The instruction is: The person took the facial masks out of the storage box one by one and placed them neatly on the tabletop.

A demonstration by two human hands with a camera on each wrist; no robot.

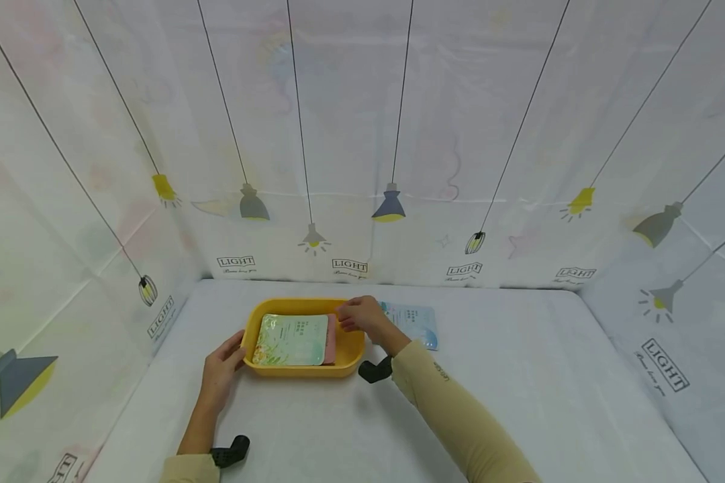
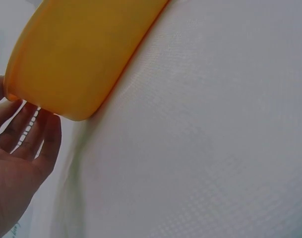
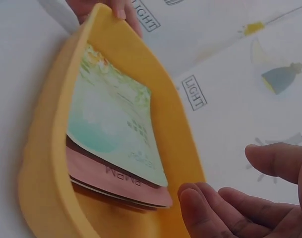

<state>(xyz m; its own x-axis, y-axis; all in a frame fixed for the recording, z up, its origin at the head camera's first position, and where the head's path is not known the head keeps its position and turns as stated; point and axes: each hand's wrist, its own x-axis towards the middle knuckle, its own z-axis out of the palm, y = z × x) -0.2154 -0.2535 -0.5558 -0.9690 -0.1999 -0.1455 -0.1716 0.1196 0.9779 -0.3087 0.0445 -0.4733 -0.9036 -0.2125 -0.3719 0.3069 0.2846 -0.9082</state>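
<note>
A yellow plastic tray [image 1: 303,371] sits on the white table. Inside it a pale green sachet with a flower print [image 1: 293,339] overlaps a pink sachet [image 1: 331,342]; the right wrist view shows thin edges stacked beneath. My left hand [image 1: 219,369] holds the tray's left end, thumb at the rim and fingers against the outer wall in the left wrist view. Over the tray's right end is my right hand [image 1: 367,316], its thumb and fingers apart and nothing between them in the right wrist view. A light blue sachet [image 1: 421,324] lies on the table just right of the tray, partly behind the right hand.
White cloth [image 1: 519,376] covers the table. Fabric walls printed with hanging lamps [image 1: 389,204] rise behind it and at both sides. A black strap device [image 1: 229,452] is on the left wrist, with a similar black one [image 1: 374,371] at the right wrist.
</note>
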